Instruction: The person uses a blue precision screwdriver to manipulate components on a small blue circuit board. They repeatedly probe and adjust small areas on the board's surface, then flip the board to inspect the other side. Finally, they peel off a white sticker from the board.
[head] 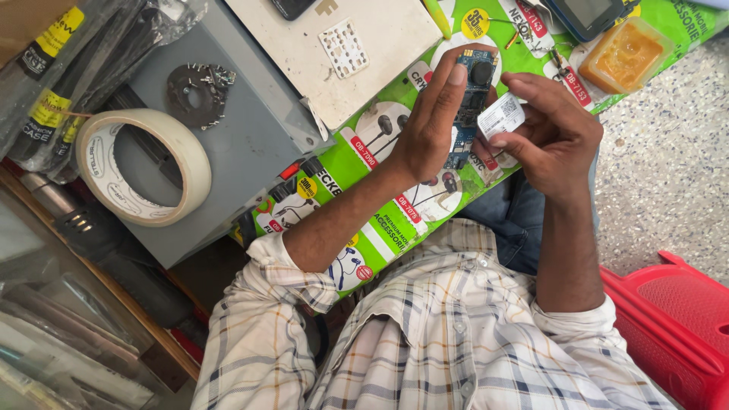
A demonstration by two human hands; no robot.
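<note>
Checked shirt (425,334) below, left hand (433,125) should grip the board (472,99) steady while right hand (550,133) pinches the label (501,115).

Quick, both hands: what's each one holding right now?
Left hand: closed on a blue circuit board.
Right hand: pinching a small white label against the board.

I'm seeing a blue circuit board (469,106), matt with dull metal parts, and a glossy white paper label (501,115). Under them a shiny green printed sheet (380,163), plastic-coated. Far left, a roll of cream paper tape (144,167), matt, on a smooth grey painted metal box (243,144). Right, glossy red plastic (676,326). Near me, soft checked cloth (433,334).
</note>
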